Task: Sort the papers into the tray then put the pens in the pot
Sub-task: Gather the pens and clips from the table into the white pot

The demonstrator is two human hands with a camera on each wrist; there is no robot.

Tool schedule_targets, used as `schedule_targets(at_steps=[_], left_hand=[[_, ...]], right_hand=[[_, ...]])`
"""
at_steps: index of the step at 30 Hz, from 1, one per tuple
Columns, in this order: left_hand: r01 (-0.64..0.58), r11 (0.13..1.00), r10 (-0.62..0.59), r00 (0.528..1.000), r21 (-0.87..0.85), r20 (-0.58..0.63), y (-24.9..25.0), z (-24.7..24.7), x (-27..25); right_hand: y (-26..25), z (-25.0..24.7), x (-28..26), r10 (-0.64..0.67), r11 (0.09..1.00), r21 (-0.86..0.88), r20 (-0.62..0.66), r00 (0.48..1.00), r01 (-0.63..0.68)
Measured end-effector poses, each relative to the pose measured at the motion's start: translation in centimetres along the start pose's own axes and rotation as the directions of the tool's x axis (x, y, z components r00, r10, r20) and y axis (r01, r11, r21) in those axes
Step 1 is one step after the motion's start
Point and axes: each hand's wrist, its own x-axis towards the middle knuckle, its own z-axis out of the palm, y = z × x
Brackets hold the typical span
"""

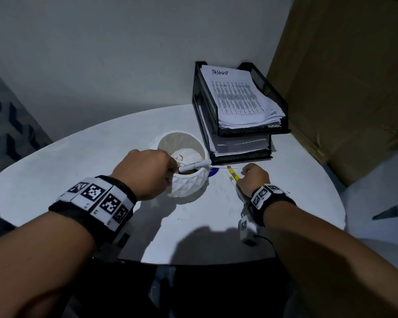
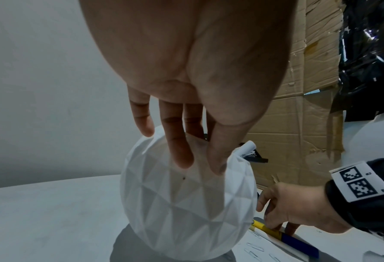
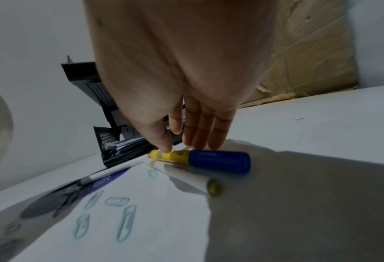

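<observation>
The white faceted pot (image 1: 189, 187) stands mid-table. My left hand (image 1: 147, 173) hovers at its near rim and pinches a white pen (image 1: 193, 165) that lies across the opening; in the left wrist view the pen's end (image 2: 248, 147) sticks out past my thumb. Another pen (image 1: 179, 157) lies inside the pot. To the pot's right, my right hand (image 1: 254, 177) is down on a yellow and blue marker (image 3: 209, 157) lying on the table, thumb on its yellow end, fingers behind it. The black two-tier tray (image 1: 251, 131) holds stacked papers (image 1: 237, 97).
A white pen (image 3: 186, 177) lies beside the marker, and a pencil (image 1: 221, 167) lies in front of the tray over a round purple sticker (image 1: 213, 173). Several paper clips (image 3: 126, 221) are scattered near the pot. Cardboard (image 1: 342, 88) leans behind the tray at right.
</observation>
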Motion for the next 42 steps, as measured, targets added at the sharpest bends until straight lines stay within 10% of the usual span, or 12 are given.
schedule_targets(at_steps=[10,21,29,31,36,42], left_hand=[[0.028,1.000,-0.029,0.999,0.004,0.035,-0.2,0.0,0.1],[0.027,0.999,-0.027,1.000,0.023,0.000,-1.0,0.1,-0.6],[0.024,1.000,-0.024,1.000,0.016,0.020,-1.5,-0.2,-0.9],[0.022,1.000,-0.022,0.999,0.000,0.036,-1.5,-0.2,-1.0],[0.007,1.000,-0.006,0.998,-0.018,0.062,-1.3,-0.5,-1.7],[-0.017,1.000,0.016,0.998,0.015,0.056,-0.5,-0.6,-2.4]], right_hand=[[-0.4,-0.3,0.4,-0.013,0.999,-0.031,-0.062,0.998,0.011],[-1.3,0.7,-1.5,-0.061,0.956,-0.277,0.140,0.988,0.098],[-5.7,-2.3,-1.7,-0.037,0.984,0.175,0.119,0.992,0.016],[-8.5,-3.9,-2.6,-0.046,0.881,0.473,0.113,0.993,-0.013],[-15.4,-6.7,-6.4,-0.159,0.158,0.974,0.186,0.970,-0.161],[-19.4,-4.6,-10.4,-0.344,0.041,0.963,0.263,0.901,-0.265]])
